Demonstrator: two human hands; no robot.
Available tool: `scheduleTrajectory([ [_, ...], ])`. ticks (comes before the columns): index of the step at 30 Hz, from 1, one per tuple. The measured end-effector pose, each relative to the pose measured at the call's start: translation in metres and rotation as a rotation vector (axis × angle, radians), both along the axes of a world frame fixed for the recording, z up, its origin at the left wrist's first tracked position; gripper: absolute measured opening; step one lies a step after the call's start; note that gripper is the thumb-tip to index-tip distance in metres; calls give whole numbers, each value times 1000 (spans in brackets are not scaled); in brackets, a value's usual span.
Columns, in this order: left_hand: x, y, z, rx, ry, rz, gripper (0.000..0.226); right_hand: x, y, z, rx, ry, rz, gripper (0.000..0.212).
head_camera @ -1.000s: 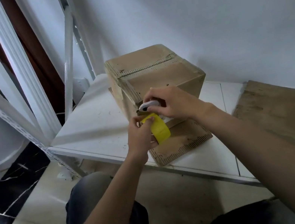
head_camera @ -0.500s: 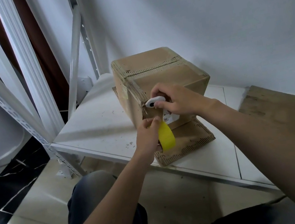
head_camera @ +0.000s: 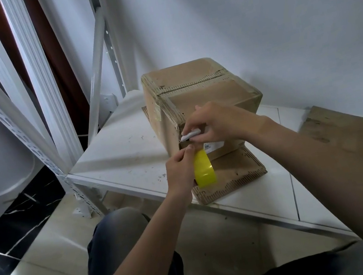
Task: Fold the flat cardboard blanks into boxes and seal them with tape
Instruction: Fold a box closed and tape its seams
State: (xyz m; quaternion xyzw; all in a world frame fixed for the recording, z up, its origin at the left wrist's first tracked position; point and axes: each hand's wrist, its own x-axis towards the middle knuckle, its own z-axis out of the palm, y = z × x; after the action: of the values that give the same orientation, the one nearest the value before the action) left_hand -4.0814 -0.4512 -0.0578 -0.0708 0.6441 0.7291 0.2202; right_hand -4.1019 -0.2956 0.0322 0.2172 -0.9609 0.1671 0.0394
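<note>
A folded brown cardboard box [head_camera: 202, 95] stands on a white shelf board [head_camera: 120, 153], its lower flap [head_camera: 231, 177] spread flat toward me. My left hand [head_camera: 181, 173] grips a yellow tape roll [head_camera: 203, 172] just below the box's near corner, fingertips pinched at the tape end. My right hand [head_camera: 216, 121] holds a small white cutter [head_camera: 191, 134] against that same corner, just above my left fingers. A white label [head_camera: 213, 145] shows on the box side under my right hand.
Flat cardboard blanks [head_camera: 356, 143] lie on the shelf at the right. White perforated rack posts [head_camera: 17, 132] rise at the left. A white wall stands close behind the box. My knees [head_camera: 117, 235] sit below the shelf edge over the tiled floor.
The tape roll has dropped lower, hanging below the box's corner. My right hand with the cutter stays at the corner. The view has shifted slightly.
</note>
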Motion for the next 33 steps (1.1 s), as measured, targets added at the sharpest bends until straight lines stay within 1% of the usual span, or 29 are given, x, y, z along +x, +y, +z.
scheduleTrajectory([
  [2,-2,-1,-1,-22,19,6,25,0,-1,-5,41,-16,-17,15],
  [5,-3,-2,1,-55,49,1,31,-1,1,-4,46,-7,-8,10],
  [9,-1,-1,-1,-100,75,-10,25,10,18,3,31,-82,17,13],
  [11,3,-2,-6,-147,98,-17,20,19,30,1,20,-65,-41,13],
  [13,7,-4,-15,-209,127,-43,20,32,44,-5,-6,-40,-96,10],
  [14,8,-5,-19,-234,140,-69,21,41,51,-11,-30,-23,-130,9],
  [16,10,-7,-25,-279,175,-148,15,58,63,-27,-94,58,-186,8],
  [18,10,-8,-30,-314,202,-220,24,77,77,-50,-130,91,-269,9],
  [20,9,-7,-32,-337,197,-268,25,96,92,-78,-148,21,-409,10],
  [23,9,-4,-32,-392,231,-320,14,117,112,-118,-225,-158,-658,13],
  [24,9,-2,-33,-406,242,-326,14,121,116,-129,-256,-212,-717,15],
  [27,9,2,-31,-428,242,-328,17,120,125,-151,-270,-280,-769,18],
  [30,8,3,-26,-439,244,-326,18,107,125,-151,-258,-191,-790,24],
  [33,4,2,-22,-502,260,-309,25,93,117,-131,-245,-24,-727,28],
])
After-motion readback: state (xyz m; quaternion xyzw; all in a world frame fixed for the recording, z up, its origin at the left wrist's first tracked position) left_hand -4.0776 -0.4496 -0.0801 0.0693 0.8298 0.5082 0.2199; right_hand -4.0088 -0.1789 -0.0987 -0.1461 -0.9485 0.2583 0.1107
